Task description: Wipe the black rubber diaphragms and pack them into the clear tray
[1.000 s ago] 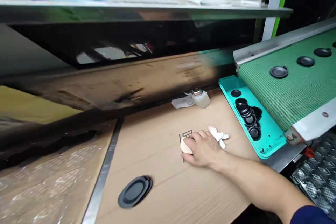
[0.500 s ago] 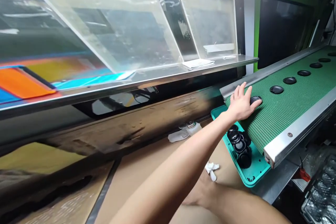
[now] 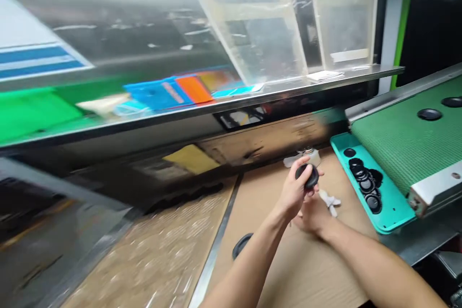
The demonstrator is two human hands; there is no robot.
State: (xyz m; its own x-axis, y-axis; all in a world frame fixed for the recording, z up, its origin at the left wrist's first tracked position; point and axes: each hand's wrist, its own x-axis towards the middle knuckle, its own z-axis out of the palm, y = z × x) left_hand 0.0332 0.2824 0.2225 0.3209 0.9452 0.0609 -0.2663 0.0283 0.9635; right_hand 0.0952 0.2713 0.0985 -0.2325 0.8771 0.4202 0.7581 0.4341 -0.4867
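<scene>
Green woven-textured conveyor belt (image 3: 393,139) and smooth turquoise tray (image 3: 390,211) flanked the cardboard-covered worktop (image 3: 260,202); the left forearm (image 3: 258,257) obstructed a flat dark disc (image 3: 240,245). Above the worktop, the left hand's (image 3: 293,192) grip pinched a round black part (image 3: 312,179). The right hand (image 3: 313,214) was partly hidden behind; its grip could not be determined.
</scene>
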